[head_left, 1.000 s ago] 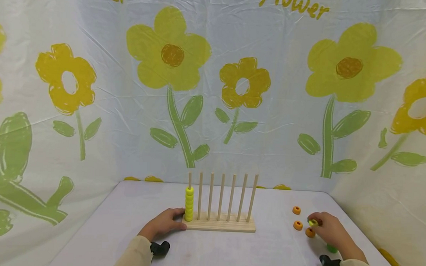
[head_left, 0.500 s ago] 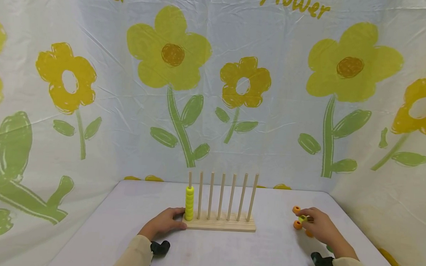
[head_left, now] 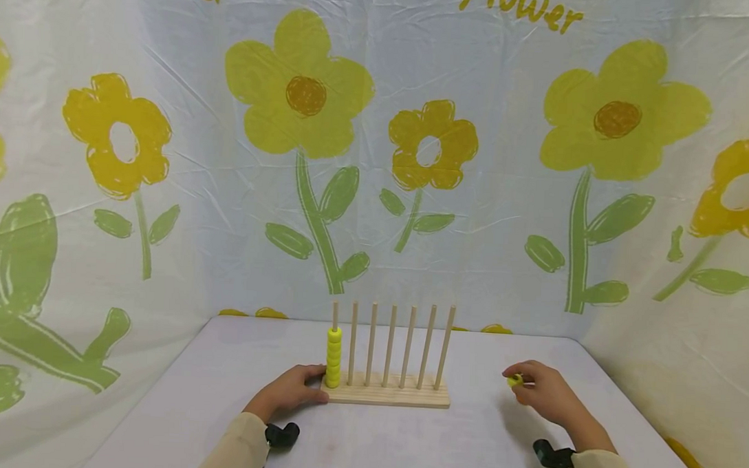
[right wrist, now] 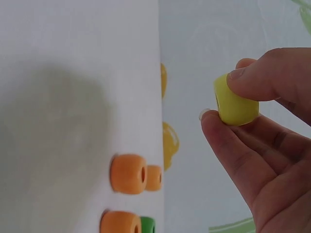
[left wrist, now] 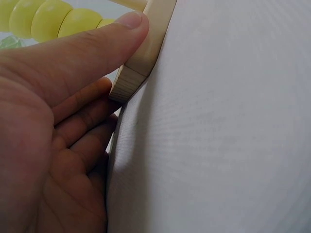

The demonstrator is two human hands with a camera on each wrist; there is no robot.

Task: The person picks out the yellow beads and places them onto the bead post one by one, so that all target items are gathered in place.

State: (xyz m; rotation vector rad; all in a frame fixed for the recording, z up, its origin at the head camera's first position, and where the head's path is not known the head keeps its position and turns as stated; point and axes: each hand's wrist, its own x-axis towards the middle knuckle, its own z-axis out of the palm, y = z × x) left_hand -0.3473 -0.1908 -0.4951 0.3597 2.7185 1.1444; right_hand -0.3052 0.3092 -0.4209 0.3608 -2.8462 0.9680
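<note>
A wooden bead rack with several upright pegs stands on the table. Its leftmost peg carries a stack of yellow beads that leaves the peg's tip bare; the other pegs hold no beads. My left hand holds the left end of the base, and in the left wrist view the thumb lies against the base with the fingers around its end. Right of the rack, my right hand pinches one loose yellow bead between thumb and fingers, raised above the table.
Orange beads and a green bead lie on the white table in the right wrist view; the right hand mostly hides them from the head. A flower-printed cloth hangs behind and beside the table.
My right hand has carried the yellow bead leftward from the loose beads toward the rack, passing over the orange ones. The left hand and the rack stay in place.
</note>
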